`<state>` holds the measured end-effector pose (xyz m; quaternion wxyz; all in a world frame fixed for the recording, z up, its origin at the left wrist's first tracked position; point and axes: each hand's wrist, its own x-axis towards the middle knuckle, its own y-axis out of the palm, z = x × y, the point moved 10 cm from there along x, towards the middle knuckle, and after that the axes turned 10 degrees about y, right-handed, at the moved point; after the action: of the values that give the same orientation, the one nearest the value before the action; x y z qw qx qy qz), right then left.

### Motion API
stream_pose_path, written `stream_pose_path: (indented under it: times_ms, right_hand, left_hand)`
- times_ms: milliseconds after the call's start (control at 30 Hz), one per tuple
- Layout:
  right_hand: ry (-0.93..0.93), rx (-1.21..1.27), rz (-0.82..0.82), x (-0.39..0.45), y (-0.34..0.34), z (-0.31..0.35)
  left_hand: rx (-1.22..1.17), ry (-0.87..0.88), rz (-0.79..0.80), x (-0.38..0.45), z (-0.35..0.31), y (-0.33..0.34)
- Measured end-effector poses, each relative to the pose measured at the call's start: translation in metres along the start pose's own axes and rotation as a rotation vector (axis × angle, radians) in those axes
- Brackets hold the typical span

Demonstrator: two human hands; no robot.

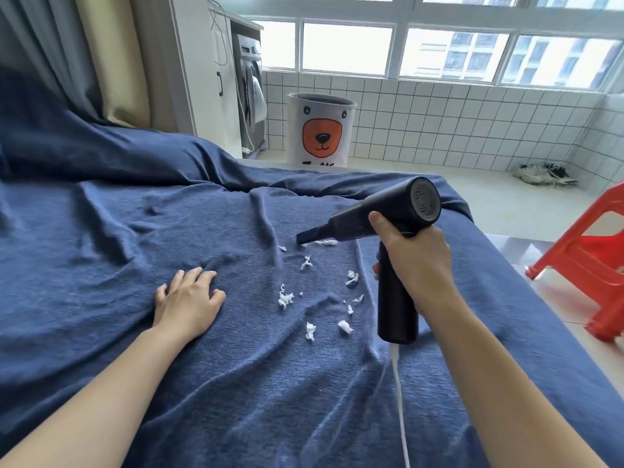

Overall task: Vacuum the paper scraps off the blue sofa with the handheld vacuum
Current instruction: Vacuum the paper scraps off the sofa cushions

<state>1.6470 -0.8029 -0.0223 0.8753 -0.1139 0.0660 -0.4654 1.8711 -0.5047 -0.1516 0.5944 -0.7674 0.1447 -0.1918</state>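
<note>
A: So, what have you got in your right hand [417, 261]?

B: Your fingers are curled round the handle of the black handheld vacuum [393, 231], thumb up along its side. Its flat nozzle tip points down-left and sits on the blue sofa [135, 224], touching the farthest of the paper scraps [326, 243].

A: And the rest of the scraps?

B: The white bits lie scattered on the rumpled blue cover between your two hands, nearer you than the nozzle, the biggest clump [285, 298] just right of your left hand [187, 304].

A: What's that hand doing?

B: It lies palm down on the cover, fingers spread and slightly bent, holding nothing.

A: Anything else?

B: A white cord [400, 400] trails from below the handle toward you. Beyond the sofa stand a bear-face basket [320, 130] and, at right, a red plastic stool [587, 258].
</note>
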Motion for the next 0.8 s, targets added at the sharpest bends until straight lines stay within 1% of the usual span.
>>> stream_pose_path:
  times_ms: [133, 200, 300, 433, 533, 667, 800]
  right_hand:
    - [0.039, 0.030, 0.110, -0.010, 0.001, -0.005]
    - [0.015, -0.012, 0.118, -0.016, 0.000, -0.006]
    - [-0.013, -0.061, 0.070, -0.016, -0.009, -0.006]
    - [-0.039, -0.139, -0.043, -0.005, -0.031, -0.010]
    - [-0.050, -0.141, -0.098, -0.001, -0.052, -0.012]
    - [-0.038, -0.101, -0.090, 0.002, -0.068, -0.016]
    - [-0.023, -0.065, -0.049, -0.002, -0.069, -0.016]
  left_hand:
    - [0.005, -0.025, -0.016, -0.002, -0.002, 0.000]
    - [0.005, -0.037, -0.025, -0.002, -0.004, -0.001]
    - [0.006, -0.063, -0.012, -0.004, -0.005, 0.000]
    - [0.012, -0.093, 0.008, -0.008, -0.009, 0.003]
    - [0.021, -0.102, 0.013, -0.013, -0.014, 0.004]
    - [0.046, -0.109, 0.030, -0.018, -0.022, 0.006]
    - [0.076, -0.120, 0.023, -0.022, -0.026, 0.006]
